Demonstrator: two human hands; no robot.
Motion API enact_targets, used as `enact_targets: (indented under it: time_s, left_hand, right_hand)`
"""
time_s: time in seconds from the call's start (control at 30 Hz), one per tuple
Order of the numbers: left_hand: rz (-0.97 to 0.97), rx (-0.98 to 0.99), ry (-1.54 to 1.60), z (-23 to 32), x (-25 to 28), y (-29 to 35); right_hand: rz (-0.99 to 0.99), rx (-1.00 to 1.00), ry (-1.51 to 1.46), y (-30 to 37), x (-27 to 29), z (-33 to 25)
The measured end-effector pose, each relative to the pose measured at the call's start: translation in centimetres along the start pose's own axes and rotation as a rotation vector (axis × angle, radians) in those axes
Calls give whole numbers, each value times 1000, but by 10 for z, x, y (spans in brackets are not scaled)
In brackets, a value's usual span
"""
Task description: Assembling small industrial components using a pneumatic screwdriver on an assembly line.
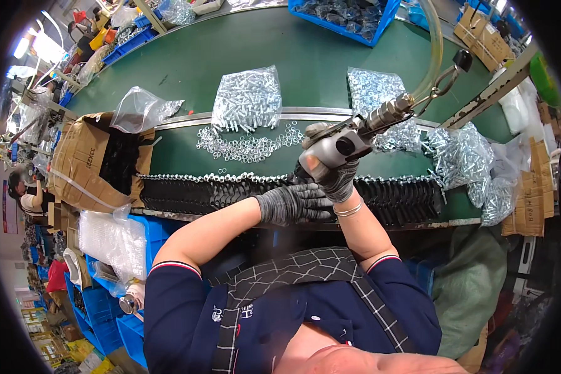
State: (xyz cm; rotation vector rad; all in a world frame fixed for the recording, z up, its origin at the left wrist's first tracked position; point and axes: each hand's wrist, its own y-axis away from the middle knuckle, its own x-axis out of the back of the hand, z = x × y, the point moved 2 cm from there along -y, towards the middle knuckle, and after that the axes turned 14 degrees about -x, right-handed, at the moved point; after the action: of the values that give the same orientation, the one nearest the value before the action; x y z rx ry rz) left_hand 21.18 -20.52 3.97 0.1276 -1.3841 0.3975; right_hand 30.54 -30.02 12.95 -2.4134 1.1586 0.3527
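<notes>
My right hand (340,181), in a grey striped glove, is closed around a grey and black air impact wrench (331,149). The tool hangs over a long row of black parts (187,194) along the near edge of the bench, with silver nuts or bolt ends along the row's far side. Flat on that row lies my left hand (291,204), gloved the same way, fingers stretched toward the right hand. The wrench's working end is hidden by the hands. Beyond the row, loose silver rings or nuts (243,147) are spread beside a clear bag of bolts (248,98).
An air hose (435,47) runs up from the wrench. Bags of metal fasteners (464,156) crowd the right side. A cardboard box (84,162) with black contents stands at left. A blue bin (372,38) sits on the far green surface. A metal rail (187,120) crosses the bench.
</notes>
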Motion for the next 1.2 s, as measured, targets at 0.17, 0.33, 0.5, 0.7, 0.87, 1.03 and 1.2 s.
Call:
enact_targets:
  time_s: [0.17, 0.33, 0.5, 0.7, 0.87, 1.03, 1.2]
  left_hand:
    - [2, -1, -19, 0, 0, 2]
    - [31, 26, 145, -3, 8, 4]
    - [32, 106, 205, -7, 40, -8]
    - [81, 140, 665, -28, -67, 16]
    - [-96, 5, 285, -26, -100, 8]
    - [-175, -44, 54, -27, -85, 11]
    - [-189, -56, -32, -32, -63, 11]
  right_hand:
    - [-12, 20, 137, 2, 2, 9]
    - [45, 63, 177, 1, -3, 27]
    - [-43, -54, -199, -9, 8, 40]
    - [-307, -451, -561, -5, 3, 48]
    - [-40, -61, 80, -1, 17, 32]
    - [-175, -62, 149, 4, 7, -12]
    - [-323, 65, 424, -25, 31, 4]
